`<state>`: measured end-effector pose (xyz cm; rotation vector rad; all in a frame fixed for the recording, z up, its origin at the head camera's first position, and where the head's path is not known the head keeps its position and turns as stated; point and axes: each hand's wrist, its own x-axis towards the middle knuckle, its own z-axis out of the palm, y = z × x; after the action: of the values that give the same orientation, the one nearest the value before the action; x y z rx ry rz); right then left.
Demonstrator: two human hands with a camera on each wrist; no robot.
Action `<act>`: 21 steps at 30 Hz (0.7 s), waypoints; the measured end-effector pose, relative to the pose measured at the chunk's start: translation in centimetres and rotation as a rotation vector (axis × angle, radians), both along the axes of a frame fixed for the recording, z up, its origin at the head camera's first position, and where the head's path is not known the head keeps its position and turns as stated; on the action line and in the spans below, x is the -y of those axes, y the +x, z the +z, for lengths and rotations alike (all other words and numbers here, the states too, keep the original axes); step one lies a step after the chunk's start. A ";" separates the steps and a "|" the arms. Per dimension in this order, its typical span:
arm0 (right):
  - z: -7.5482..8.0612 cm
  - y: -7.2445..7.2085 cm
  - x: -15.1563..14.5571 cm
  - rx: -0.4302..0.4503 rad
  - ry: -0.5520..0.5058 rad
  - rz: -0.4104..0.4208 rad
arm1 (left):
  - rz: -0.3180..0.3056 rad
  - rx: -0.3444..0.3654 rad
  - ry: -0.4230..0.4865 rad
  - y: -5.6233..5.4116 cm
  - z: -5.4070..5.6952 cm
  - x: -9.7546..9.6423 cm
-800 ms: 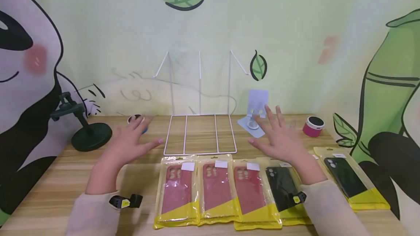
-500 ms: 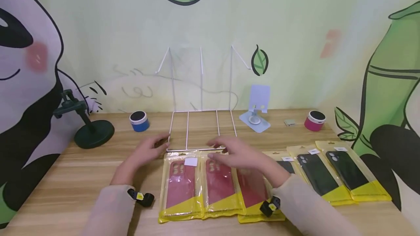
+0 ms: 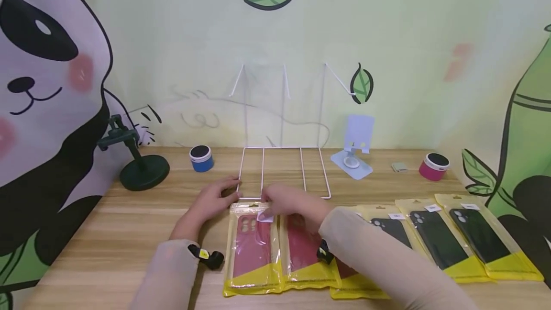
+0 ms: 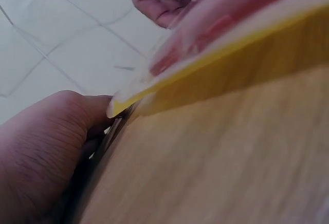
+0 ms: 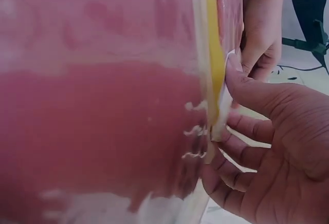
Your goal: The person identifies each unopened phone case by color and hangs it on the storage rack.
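The leftmost bagged pink phone case lies on the table in a clear and yellow pouch. My right hand pinches its top right edge, with the thumb on the white label and fingers behind the pouch. My left hand rests at the pouch's top left, its fingers by the left side of the white wire rack. In the left wrist view its thumb meets the pouch's corner. A second bagged pink case lies beside it, partly under my right forearm.
Another pink case is mostly hidden by the right sleeve. Several bagged black cases lie to the right. Behind stand a dark green stand, a blue speaker, a pale blue phone stand and a pink speaker.
Both hands have come down from spread above the table. The right hand has moved left and taken hold of the leftmost pouch's top edge; the left has settled beside it. The view has shifted left.
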<state>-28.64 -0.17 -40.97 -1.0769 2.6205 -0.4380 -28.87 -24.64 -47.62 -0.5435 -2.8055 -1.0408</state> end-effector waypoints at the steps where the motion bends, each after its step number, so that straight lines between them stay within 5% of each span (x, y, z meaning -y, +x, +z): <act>1: -0.1 -0.1 -0.1 0.006 0.000 0.009 | 0.004 0.004 0.000 0.0 0.0 -0.1; 6: -0.4 -0.6 -0.5 -0.053 -0.061 0.092 | 0.015 0.018 0.008 -0.1 0.0 -0.1; 11: 1.4 -0.2 -1.6 -0.050 -0.285 0.039 | -0.009 -0.011 0.023 -0.1 -0.2 0.3; 16: 6.3 1.4 -3.7 0.049 -0.707 -0.024 | 0.010 -0.075 -0.025 -0.2 -0.7 0.3; 21: 11.2 2.2 -6.2 0.074 -1.023 -0.113 | 0.029 -0.022 -0.062 -0.1 -0.4 -0.1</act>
<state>-26.40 6.06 -29.73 -1.0835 2.3480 -1.9175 -28.95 -24.52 -48.05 -0.5151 -2.8256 -0.9395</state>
